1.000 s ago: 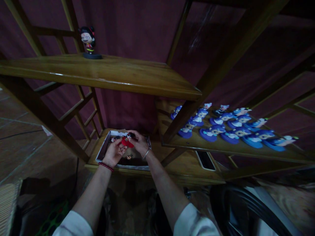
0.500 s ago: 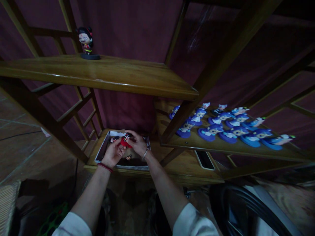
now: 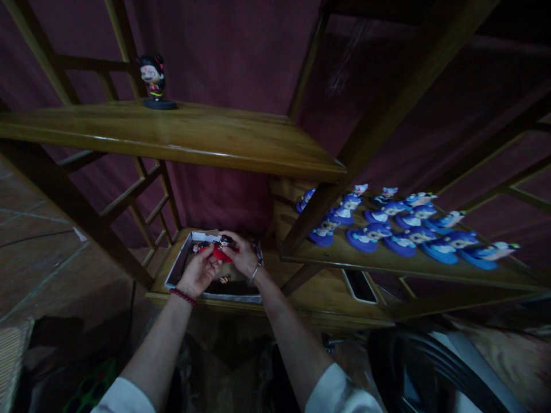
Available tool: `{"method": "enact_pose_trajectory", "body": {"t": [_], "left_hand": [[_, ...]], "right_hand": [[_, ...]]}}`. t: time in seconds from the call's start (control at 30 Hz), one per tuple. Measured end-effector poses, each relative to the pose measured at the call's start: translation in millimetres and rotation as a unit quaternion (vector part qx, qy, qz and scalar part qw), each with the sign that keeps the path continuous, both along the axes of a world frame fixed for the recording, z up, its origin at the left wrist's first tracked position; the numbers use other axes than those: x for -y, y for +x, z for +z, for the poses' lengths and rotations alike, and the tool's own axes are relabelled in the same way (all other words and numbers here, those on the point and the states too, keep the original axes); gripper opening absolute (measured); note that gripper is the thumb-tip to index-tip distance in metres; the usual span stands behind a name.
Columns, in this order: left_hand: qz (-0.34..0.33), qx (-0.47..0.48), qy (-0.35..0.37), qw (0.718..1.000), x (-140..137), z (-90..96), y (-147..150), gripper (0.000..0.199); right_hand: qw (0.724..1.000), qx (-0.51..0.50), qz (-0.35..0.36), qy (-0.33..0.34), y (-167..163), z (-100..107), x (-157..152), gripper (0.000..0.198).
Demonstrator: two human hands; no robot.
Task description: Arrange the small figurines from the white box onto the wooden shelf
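Note:
Between my two hands is a small figurine (image 3: 225,242) with black hair and a round red base. My left hand (image 3: 200,273) grips the red base from the left. On the other side, my right hand (image 3: 242,254) has its fingers and thumb closed round the figurine. Both hands are over an open white box (image 3: 175,269) on the low shelf. Inside the box lie other small figurines, one (image 3: 224,279) near the front and another at the back left, partly covered by my left hand.
A single black-haired figurine (image 3: 153,80) stands on the upper shelf (image 3: 193,132). Several blue-based figurines (image 3: 369,235) are set in rows on the right shelf (image 3: 430,264). A phone (image 3: 360,285) lies below them. A wooden post (image 3: 365,120) rises between the shelves. Dark round bulk sits at lower right.
The figurine stays in both hands over the box, with only a slight shift of the fingers. The whole view has tipped a little, so things appear slightly lower.

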State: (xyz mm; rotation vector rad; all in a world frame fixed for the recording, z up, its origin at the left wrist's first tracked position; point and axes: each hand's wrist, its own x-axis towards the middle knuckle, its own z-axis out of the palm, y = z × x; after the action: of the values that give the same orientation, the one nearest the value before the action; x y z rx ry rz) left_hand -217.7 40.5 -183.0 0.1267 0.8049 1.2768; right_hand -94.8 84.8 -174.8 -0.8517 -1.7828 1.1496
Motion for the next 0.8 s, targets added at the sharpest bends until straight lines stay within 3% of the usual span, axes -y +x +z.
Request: {"method": "enact_pose_trajectory", "body": {"t": [0.33, 0.8], "left_hand": [[0.003, 0.004, 0.017, 1.0, 3.1, 6.5, 1.3, 0.015], [0.006, 0.013, 0.026, 1.0, 3.8, 4.4, 1.4, 0.01]], "right_hand": [[0.999, -0.018, -0.006, -0.029, 4.6, 11.2, 4.5, 0.037], [0.999, -0.022, -0.002, -0.029, 3.6, 6.8, 2.2, 0.037]]}}
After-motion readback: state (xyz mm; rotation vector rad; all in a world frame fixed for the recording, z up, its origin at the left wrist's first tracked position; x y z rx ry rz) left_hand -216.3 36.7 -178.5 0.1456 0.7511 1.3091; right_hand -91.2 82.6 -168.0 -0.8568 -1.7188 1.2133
